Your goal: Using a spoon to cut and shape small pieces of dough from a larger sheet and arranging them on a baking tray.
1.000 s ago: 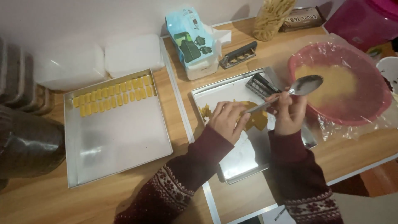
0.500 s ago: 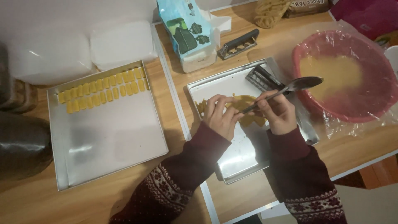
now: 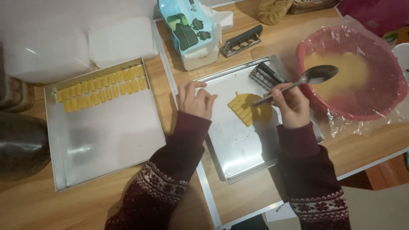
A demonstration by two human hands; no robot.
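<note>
Two hands working over a metal tray (image 3: 238,153): right hand (image 3: 290,105) clamped around a spoon (image 3: 298,83) pointing toward two o'clock, left hand (image 3: 195,100) loosely curled, empty, resting at nine o'clock of ridged yellow dough (image 3: 249,110), risking smearing those soft ridges.

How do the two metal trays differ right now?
The left tray holds two neat rows of cut yellow pieces along its far edge; the right tray holds one scored yellow dough patch and a metal cutter. The left has higher walls and looks larger. Both are bare, shiny metal.
</note>
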